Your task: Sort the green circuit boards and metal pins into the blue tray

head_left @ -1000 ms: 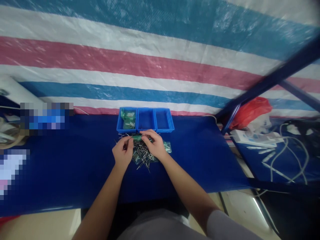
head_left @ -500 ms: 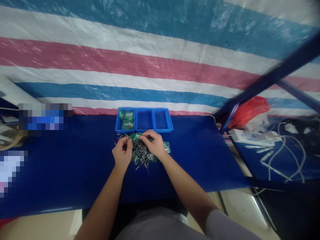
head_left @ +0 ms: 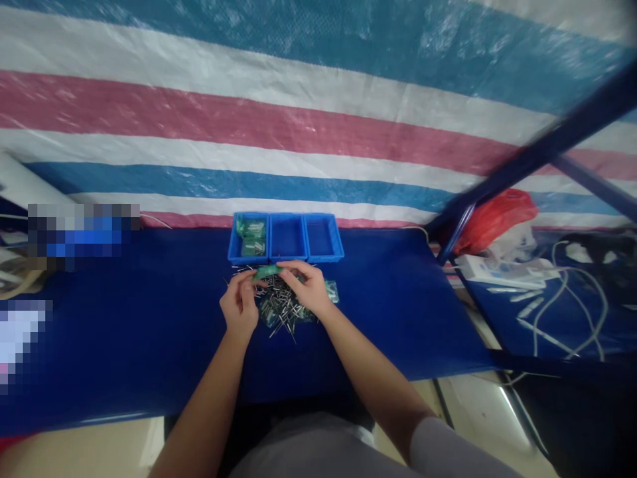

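Between my two hands is a small green plastic packet (head_left: 267,271), held just above a heap of thin metal rods (head_left: 283,302). My left hand (head_left: 239,300) has its fingers at the packet's left end. At the right end, my right hand (head_left: 306,284) pinches it between thumb and fingers. More green packets lie under and beside the heap, one of them a flat packet (head_left: 332,291) by my right wrist. Behind the heap stand three joined blue bins (head_left: 288,259). The left one contains green packets (head_left: 253,238) with pale pieces showing inside.
The blue table (head_left: 149,318) runs up to a striped plastic sheet (head_left: 298,153). To the right are a blue metal frame (head_left: 497,172), a red bag (head_left: 497,219), a white power strip (head_left: 512,269) and loose cables (head_left: 567,312). Blurred patches cover things at the left.
The packet has turned from flat to a narrower, rolled or folded look. My left hand has shifted slightly left and its fingers have changed position. My right hand stays nearly still.
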`<state>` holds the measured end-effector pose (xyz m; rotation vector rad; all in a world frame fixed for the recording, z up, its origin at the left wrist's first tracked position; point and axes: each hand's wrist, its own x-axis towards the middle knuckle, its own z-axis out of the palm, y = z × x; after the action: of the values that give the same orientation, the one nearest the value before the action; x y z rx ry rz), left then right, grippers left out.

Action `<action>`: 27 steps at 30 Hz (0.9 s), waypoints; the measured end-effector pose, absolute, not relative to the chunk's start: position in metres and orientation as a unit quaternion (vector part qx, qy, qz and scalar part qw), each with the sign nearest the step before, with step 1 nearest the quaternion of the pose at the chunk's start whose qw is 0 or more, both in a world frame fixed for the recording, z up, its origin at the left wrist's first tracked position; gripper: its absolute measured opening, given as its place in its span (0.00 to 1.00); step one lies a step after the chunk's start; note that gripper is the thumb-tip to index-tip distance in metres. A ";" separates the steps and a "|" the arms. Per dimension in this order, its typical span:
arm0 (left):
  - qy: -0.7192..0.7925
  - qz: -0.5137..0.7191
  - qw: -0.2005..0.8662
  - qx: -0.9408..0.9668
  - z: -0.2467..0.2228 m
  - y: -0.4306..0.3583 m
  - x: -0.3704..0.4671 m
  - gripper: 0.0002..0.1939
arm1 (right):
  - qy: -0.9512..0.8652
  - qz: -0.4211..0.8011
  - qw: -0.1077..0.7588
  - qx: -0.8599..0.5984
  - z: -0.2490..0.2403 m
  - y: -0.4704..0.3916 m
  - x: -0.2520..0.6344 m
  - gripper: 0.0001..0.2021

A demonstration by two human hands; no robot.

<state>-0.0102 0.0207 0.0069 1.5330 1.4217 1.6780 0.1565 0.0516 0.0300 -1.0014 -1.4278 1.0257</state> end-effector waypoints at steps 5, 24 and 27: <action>0.539 0.608 0.182 0.554 0.003 0.021 -0.014 0.15 | -0.579 0.454 0.543 -0.405 0.029 0.053 0.157 0.12; 0.572 0.618 0.201 0.500 0.007 0.026 -0.004 0.14 | -0.589 0.416 0.545 -0.428 0.021 0.057 0.154 0.11; 0.580 0.615 0.224 0.485 0.007 0.026 -0.004 0.15 | -0.595 0.417 0.538 -0.428 0.021 0.057 0.154 0.11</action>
<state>-0.0041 0.0261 0.0072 1.3381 1.6012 1.6966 0.1540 0.0573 0.0212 -1.0178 -1.4146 0.9916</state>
